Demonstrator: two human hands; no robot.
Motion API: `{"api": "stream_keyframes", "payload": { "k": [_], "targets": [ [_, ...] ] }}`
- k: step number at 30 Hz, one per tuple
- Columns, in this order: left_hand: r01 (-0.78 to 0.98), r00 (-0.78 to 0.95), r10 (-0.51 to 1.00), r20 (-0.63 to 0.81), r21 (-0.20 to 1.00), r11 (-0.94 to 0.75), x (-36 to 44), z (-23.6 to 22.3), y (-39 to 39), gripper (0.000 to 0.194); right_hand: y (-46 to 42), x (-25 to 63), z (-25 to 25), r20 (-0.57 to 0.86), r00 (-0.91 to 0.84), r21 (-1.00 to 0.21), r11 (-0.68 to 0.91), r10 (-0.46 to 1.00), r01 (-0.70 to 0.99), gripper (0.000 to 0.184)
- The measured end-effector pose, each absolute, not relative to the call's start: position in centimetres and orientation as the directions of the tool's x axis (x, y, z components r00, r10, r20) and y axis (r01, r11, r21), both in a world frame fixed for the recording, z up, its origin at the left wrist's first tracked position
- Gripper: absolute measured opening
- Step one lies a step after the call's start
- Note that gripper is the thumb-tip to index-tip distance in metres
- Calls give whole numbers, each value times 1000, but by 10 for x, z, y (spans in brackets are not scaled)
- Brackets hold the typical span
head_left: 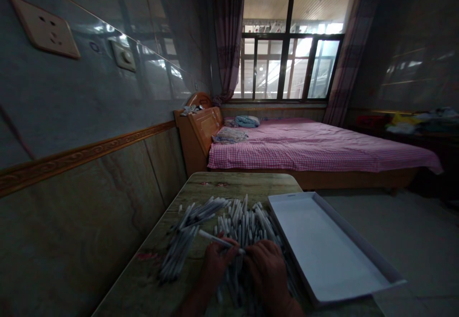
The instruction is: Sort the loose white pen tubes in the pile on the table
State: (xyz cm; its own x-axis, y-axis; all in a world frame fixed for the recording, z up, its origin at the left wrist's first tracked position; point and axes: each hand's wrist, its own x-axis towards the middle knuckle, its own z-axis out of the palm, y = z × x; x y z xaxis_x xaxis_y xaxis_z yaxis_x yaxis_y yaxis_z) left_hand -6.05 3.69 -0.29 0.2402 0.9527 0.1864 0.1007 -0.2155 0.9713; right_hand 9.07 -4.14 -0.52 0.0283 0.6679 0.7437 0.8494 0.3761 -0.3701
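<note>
Left hand (214, 265) pinching a white pen (215, 238) above the loose heap of pens (244, 224) on the tabletop (229, 185), right hand (267, 271) resting on the heap, with a risk of pens rolling off the near edge or scattering into the white cardboard tray (322, 245) if nudged.

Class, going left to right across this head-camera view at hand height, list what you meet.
Lower wall panel, wooden tabletop, left hand, right hand, white cardboard tray, floor.

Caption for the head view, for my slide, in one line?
Left hand holds a white pen; right hand rests on piled pens.
</note>
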Motion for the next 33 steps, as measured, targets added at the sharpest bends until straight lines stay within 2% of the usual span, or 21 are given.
{"api": "stream_keyframes", "payload": {
  "k": [5, 11, 17, 23, 29, 33],
  "targets": [
    [83, 286, 939, 191, 971, -223, -62, -1, 36, 16, -42, 91, -6, 709, 22, -384, 361, 704, 850, 23],
    [81, 297, 937, 181, 974, -214, -63, 1, 35, 15, -41, 93, -9, 746, 47, -398, 388, 664, 831, 14],
    [99, 319, 922, 220, 960, -263, -62, -2, 37, 15, -42, 93, -9, 706, 20, -380, 354, 708, 855, 18],
    [98, 311, 924, 223, 959, -264, -63, -4, 36, 11, -42, 95, -11, 710, 43, -412, 364, 703, 835, 10],
    [78, 291, 937, 192, 972, -224, -62, -1, 36, 13, -41, 95, -12, 704, 50, -406, 343, 709, 847, 19],
    [102, 295, 934, 202, 965, -241, -62, 0, 36, 12, -41, 96, -14, 714, 66, -413, 344, 697, 843, 10]
  ]
}}
